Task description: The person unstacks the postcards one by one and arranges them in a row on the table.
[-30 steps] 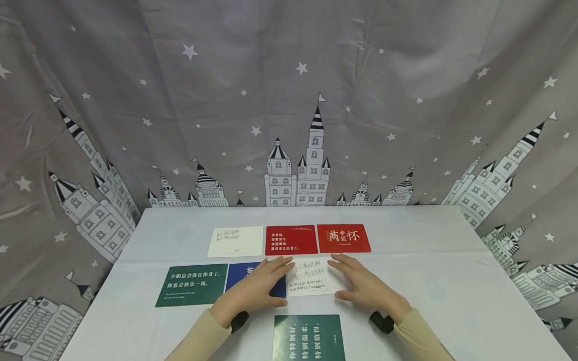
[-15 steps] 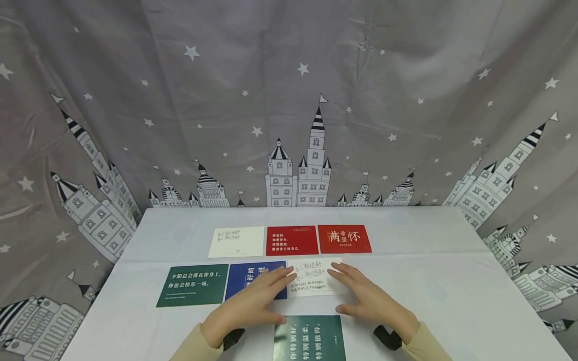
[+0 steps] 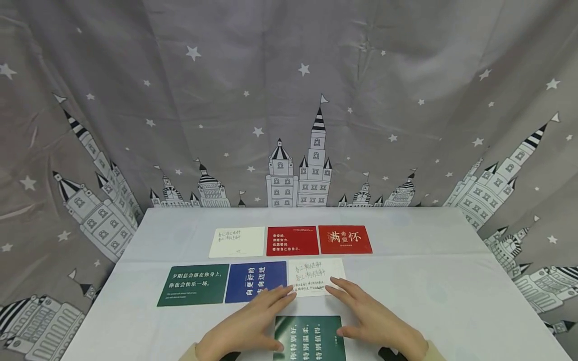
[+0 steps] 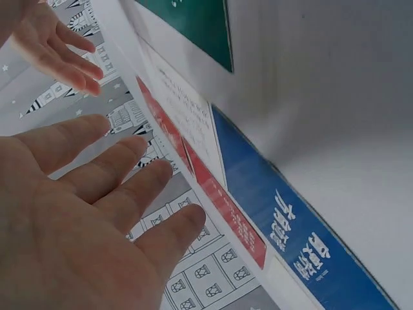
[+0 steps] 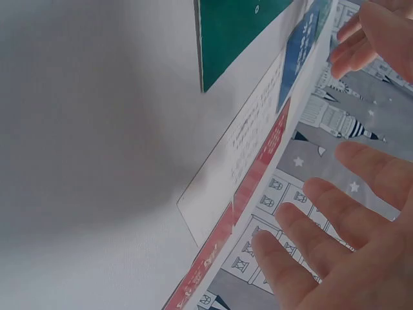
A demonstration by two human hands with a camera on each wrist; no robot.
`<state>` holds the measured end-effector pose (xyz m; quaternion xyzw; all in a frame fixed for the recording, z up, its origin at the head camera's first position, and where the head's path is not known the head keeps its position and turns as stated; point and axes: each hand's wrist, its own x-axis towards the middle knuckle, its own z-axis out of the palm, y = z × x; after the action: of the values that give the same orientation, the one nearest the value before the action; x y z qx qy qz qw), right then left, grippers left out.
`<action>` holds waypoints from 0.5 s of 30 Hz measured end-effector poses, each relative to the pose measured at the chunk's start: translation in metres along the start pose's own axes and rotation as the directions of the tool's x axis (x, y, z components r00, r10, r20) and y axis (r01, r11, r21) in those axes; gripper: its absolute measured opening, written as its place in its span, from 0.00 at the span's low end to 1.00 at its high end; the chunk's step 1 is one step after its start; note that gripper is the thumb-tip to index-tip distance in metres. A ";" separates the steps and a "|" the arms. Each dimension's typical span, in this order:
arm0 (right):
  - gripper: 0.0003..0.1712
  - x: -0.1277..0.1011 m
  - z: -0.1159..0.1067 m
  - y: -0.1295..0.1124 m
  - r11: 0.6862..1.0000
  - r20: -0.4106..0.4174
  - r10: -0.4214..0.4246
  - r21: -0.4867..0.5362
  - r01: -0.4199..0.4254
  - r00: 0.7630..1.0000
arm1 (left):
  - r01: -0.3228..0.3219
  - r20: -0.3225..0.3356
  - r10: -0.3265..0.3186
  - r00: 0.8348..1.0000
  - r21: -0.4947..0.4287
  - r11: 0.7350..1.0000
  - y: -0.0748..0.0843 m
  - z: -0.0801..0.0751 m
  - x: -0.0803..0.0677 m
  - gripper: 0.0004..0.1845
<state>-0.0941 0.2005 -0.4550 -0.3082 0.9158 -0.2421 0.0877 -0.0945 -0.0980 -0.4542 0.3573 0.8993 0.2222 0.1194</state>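
Both hands hover low over the near edge of the white table [image 3: 429,235], palms down, fingers straight and loosely spread, holding nothing. The left hand [image 3: 246,326] sits just left of the dark green card [image 3: 309,337] nearest the person, its thumb at that card's left edge and its fingertips reaching toward the lower corner of the blue card [image 3: 256,282]. The right hand [image 3: 377,321] mirrors it on the other side, thumb by the green card's right edge, fingertips pointing at the lower right corner of the white handwritten card [image 3: 316,277]. So the dark green card lies between the two hands, turned so its lettering runs sideways; whether either thumb actually touches it I cannot tell.

Beyond the hands the cards lie flat in rows. In the middle row a green card with white text [image 3: 193,285] is on the left, then the blue one, then the handwritten white one, edges close together. The far row holds a cream card [image 3: 237,242], a red card with small text [image 3: 292,240] and a red card with large characters [image 3: 345,239]. A grey curtain printed with castles and stars [image 3: 298,100] hangs behind.
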 end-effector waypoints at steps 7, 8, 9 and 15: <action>0.49 -0.006 0.003 -0.008 0.997 0.048 0.062 0.052 -0.065 0.997 | 0.066 0.052 -0.064 0.997 -0.051 0.997 0.008 0.010 -0.005 0.54; 0.49 -0.007 0.004 -0.008 0.995 0.057 0.070 0.062 -0.074 0.996 | 0.075 0.065 -0.071 0.995 -0.061 0.995 0.009 0.012 -0.005 0.55; 0.50 -0.009 0.004 -0.010 0.994 0.063 0.075 0.070 -0.079 0.995 | 0.084 0.078 -0.078 0.994 -0.075 0.994 0.009 0.014 -0.006 0.56; 0.53 -0.014 0.014 -0.016 0.974 0.133 0.119 0.174 -0.142 0.984 | -0.017 0.066 0.020 0.998 -0.044 0.999 0.008 0.026 -0.010 0.56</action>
<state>-0.0701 0.1928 -0.4586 -0.2520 0.9009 -0.2997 0.1872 -0.0729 -0.0911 -0.4725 0.3702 0.8864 0.2310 0.1547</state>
